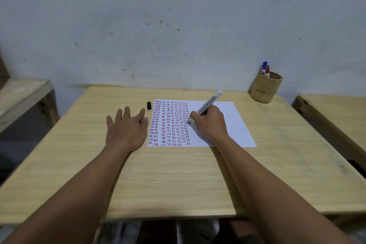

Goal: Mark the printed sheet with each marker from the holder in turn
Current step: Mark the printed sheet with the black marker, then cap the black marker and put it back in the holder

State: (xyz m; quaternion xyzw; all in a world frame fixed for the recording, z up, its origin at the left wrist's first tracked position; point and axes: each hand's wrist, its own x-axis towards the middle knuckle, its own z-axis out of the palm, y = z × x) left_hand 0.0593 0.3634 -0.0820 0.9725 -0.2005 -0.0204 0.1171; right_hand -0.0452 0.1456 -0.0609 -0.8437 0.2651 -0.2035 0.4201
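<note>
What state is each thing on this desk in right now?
Black-tipped white marker: uncapped, tip on paper, held by right hand.
Small black cap: off, beside the sheet.
White printed sheet: flat, left part marked.
Round wooden holder: upright, two capped markers inside.
Left hand: flat, empty.

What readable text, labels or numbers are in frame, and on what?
"Boardmarker", roughly, along the barrel of the marker held in the right hand; partly blurred, so the reading is uncertain.
Printed sheet: only columns of red, blue and black dashes, no words legible.
Markers in the holder: labels too small to read.
Black cap: no text visible.
</note>
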